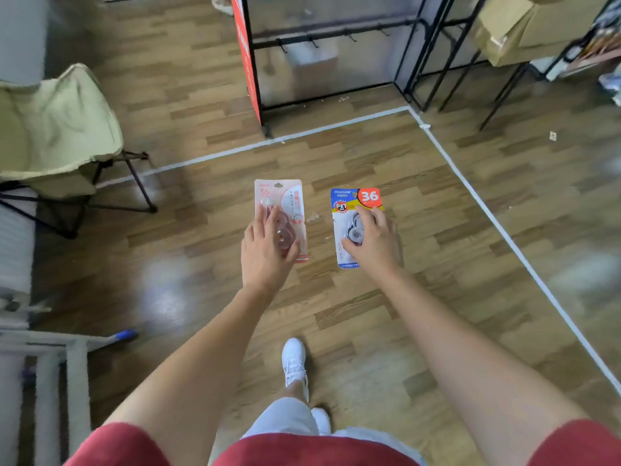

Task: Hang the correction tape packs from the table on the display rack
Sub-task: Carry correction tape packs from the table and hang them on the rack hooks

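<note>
The left hand (pixel 265 250) is gripping a pink correction tape pack (pixel 285 200), fingers curled round its blister; the right hand (pixel 376 243) is gripping a blue correction tape pack (pixel 353 203) likewise; both packs are hovering side by side before the display rack (pixel 336 34), well apart from it.

On the blue pack (pixel 347 210) in my right hand (pixel 376 243) I read "36", "PET" and "CORRECTI"; the pink pack (pixel 289 196) in my left hand (pixel 265 250) shows "30".
</note>
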The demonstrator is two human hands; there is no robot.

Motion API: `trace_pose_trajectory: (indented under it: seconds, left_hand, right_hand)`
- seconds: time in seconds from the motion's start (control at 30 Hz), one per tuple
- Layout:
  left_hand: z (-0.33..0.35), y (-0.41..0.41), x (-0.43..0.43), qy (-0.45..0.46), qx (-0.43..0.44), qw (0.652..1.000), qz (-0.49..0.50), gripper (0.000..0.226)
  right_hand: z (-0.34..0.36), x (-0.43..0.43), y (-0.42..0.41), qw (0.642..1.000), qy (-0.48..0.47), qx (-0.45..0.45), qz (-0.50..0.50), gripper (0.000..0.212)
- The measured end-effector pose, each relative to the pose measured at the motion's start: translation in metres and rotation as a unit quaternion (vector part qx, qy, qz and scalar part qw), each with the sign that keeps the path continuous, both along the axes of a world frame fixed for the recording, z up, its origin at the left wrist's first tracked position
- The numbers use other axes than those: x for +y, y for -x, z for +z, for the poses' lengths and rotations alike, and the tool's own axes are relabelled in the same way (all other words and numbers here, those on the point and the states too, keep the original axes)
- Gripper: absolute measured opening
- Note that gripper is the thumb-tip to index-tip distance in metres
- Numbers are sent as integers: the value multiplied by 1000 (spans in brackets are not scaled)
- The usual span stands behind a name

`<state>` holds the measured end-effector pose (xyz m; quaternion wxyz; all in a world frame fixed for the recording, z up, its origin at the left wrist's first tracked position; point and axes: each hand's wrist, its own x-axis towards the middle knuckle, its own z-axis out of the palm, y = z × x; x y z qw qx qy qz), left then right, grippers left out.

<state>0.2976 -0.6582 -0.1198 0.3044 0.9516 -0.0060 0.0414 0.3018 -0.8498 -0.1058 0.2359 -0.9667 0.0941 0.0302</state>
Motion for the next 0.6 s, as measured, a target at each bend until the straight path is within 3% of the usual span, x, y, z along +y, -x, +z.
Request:
trace_pose_trajectory:
  seconds: [0.4, 0.6]
  left_hand:
    - [16, -184, -46, 5, -25, 999, -31, 69]
    - [22, -302, -77, -3, -48, 999, -12, 70]
  right_hand:
    - [17, -57, -159, 998, 21, -35, -58, 63]
    - [27, -96, -281, 997, 21, -68, -39, 62]
